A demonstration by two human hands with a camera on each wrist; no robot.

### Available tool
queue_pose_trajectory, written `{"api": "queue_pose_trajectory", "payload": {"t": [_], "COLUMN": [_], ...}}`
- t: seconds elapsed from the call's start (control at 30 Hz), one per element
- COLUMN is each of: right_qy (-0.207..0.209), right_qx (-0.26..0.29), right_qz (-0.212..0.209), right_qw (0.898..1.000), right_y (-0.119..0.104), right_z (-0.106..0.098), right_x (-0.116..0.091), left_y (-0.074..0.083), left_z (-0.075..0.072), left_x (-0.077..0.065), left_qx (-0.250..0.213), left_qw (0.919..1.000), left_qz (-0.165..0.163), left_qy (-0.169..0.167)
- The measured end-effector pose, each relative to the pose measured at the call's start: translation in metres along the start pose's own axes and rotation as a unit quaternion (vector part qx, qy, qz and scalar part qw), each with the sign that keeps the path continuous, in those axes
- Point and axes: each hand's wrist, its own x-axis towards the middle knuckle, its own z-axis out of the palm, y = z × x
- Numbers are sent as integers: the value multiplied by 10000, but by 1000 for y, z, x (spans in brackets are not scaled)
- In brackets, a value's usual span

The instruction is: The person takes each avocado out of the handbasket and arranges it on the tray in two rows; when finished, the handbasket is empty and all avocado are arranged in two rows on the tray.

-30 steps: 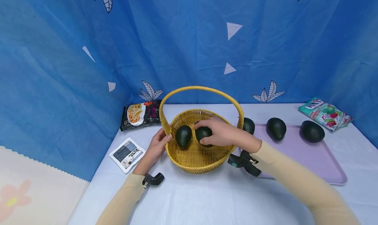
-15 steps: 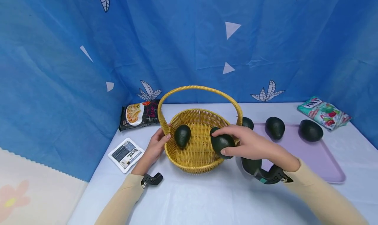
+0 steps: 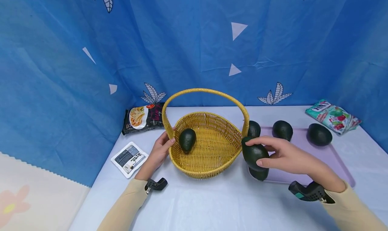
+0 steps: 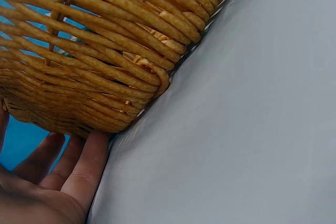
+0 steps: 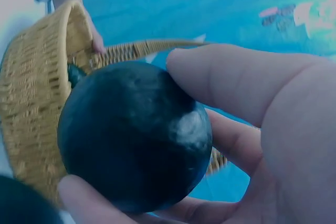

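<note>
A dark green avocado (image 3: 254,154) is gripped between the thumb and fingers of my right hand (image 3: 288,156), over the left edge of the lilac tray (image 3: 322,160). Up close in the right wrist view, the fingers curl round this avocado (image 5: 134,140). My left hand (image 3: 159,151) holds the left side of the yellow wicker basket (image 3: 201,173), thumb at the rim beside the handle. The left wrist view shows its fingers (image 4: 86,169) against the outer weave. One avocado (image 3: 187,140) lies inside the basket, on the left.
Several other avocados, among them one at the back (image 3: 282,130), lie on or by the tray. A green candy bag (image 3: 331,116) lies behind it. Left of the basket are a black noodle packet (image 3: 142,118) and a white labelled pack (image 3: 130,159). Blue curtain (image 3: 194,55) hangs behind.
My right hand has lifted an avocado out of the basket and carried it right, past the rim to the tray's edge. My left hand has stayed at the basket.
</note>
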Motion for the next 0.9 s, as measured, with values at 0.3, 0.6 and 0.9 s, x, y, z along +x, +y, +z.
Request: {"api": "queue_pose_trajectory", "payload": {"t": [0.3,0.6,0.9], "right_qy": [381,863,752], "right_qx": [-33,-592,-311], "right_qz": [501,833,1158], "right_qw": [9980,9910,9899], "right_y": [38,69,92], "right_z": [-16,-29,-35], "right_x": [-25,-48,-60], "left_y": [-2,-1,1], "left_z": [0,0,1], "left_x": [-1,-2,-2], "left_qx": [-134,-143,-79], "left_qw": [9999,9997,9999], "left_qz": [93,148,115], "left_qy": [-21,-141,-67]}}
